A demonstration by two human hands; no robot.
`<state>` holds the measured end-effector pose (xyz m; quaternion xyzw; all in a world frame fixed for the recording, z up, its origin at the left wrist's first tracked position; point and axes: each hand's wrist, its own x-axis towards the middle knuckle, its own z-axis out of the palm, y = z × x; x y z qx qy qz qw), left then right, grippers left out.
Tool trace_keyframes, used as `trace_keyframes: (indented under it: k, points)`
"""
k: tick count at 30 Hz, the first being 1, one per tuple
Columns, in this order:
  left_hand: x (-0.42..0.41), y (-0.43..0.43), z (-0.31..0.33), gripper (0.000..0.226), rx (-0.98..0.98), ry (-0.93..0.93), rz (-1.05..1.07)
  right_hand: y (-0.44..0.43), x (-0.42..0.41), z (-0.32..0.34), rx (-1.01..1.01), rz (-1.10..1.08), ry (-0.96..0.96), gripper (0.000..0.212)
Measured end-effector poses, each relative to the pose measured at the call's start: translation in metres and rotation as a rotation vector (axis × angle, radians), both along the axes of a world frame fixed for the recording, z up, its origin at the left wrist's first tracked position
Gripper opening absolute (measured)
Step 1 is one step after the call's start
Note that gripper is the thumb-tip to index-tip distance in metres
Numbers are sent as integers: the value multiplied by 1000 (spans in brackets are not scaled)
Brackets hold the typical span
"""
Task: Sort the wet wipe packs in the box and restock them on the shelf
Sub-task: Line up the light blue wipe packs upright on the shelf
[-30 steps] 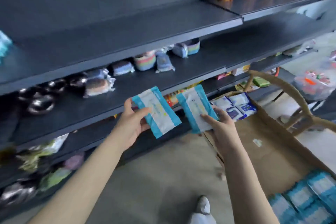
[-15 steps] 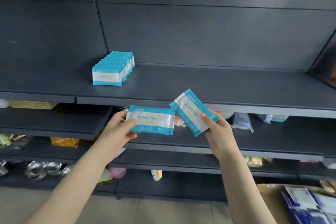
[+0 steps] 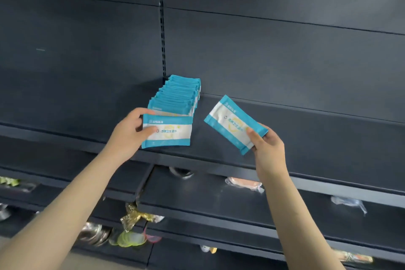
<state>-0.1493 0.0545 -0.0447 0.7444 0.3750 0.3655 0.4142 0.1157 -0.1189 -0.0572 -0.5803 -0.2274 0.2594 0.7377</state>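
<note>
Left grip (image 3: 129,136) pinches pack (image 3: 171,132) by its end; right grip (image 3: 268,147) holds second pack (image 3: 230,120) at its corner. Light, soft, probably slick film.

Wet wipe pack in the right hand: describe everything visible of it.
The wet wipe pack is a flat, soft-looking film pouch, white across the middle with teal bands along both long edges, blue print and a pale yellow round mark. It is tilted, its far end raised leftward. The right hand pinches its near end, thumb on the front. It hangs over the shelf, apart from the row of packs.
</note>
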Motion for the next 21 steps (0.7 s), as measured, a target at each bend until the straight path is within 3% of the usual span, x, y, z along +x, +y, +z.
trace_keyframes:
  k: [5, 8, 12, 15, 18, 21]
  points:
    - [8, 68, -17, 29, 192, 138, -27, 52, -31, -13, 62, 98, -6, 17]
    - [10, 91, -26, 27, 266, 89, -32, 74, -51, -23, 43, 166, -48, 20]
    - [11, 108, -28, 24, 235, -25, -74, 100, -70, -27, -36, 222, -221, 18]
    - [8, 114, -26, 22, 37, -173, -130, 121, -82, -28, -121, 189, -399, 22]
    - [2, 120, -27, 19, 27, -102, -166, 139, -93, -32, -194, 65, -650, 29]
    - [-1, 125, -31, 38, 89, -1, -220, 146, -98, -36, -205, -15, -685, 30]
